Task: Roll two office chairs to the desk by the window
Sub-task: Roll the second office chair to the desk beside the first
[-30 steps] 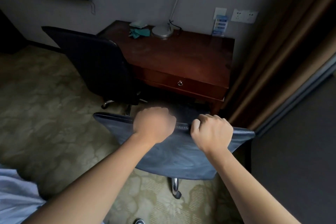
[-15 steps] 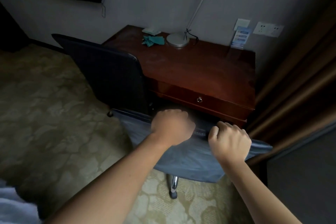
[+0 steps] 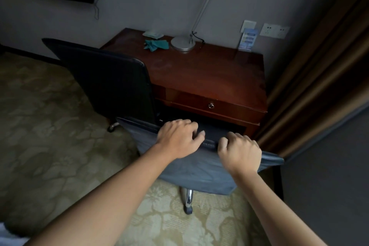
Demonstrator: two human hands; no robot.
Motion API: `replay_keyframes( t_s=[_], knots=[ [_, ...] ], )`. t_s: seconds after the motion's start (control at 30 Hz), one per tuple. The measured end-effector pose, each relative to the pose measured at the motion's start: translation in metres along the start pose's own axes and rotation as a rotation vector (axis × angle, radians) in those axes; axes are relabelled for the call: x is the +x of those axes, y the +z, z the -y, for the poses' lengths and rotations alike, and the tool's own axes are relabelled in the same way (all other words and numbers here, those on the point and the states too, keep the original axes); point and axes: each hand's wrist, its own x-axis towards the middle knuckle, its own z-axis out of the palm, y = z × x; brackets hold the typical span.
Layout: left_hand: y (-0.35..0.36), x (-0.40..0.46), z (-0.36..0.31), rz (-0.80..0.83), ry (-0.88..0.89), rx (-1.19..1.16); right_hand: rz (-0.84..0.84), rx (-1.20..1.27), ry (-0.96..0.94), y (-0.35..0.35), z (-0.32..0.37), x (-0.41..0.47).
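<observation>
Fingers (image 3: 229, 140) hook chair (image 3: 191, 168) top edge.

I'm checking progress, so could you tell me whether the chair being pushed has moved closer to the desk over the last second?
Yes. The grey chair has rolled forward toward the desk; its backrest top now nearly reaches the drawer front.
</observation>
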Motion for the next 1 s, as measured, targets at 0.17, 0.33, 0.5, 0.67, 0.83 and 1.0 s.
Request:
replay_keyframes(
  t_s=[0.17, 0.33, 0.5, 0.67, 0.83, 1.0],
  knots=[
    [-0.025, -0.028, 0.028, 0.317, 0.134, 0.084, 0.107, -0.011, 0.075, -0.013, -0.013, -0.007],
    [-0.043, -0.049, 0.079, 0.293, -0.005, 0.145, 0.148, -0.054, 0.125, -0.016, -0.018, -0.007],
    [-0.038, -0.034, 0.075, 0.277, 0.020, 0.109, 0.020, 0.006, 0.104, -0.018, -0.022, -0.004],
    [-0.034, -0.006, 0.078, 0.286, 0.053, 0.067, -0.064, 0.034, 0.102, -0.008, -0.036, 0.025],
    [-0.034, 0.023, 0.081, 0.315, 0.078, 0.060, -0.130, 0.053, 0.089, 0.003, -0.046, 0.053],
    [-0.032, 0.044, 0.086, 0.326, 0.130, 0.063, -0.208, 0.081, 0.056, 0.011, -0.051, 0.074]
  ],
)
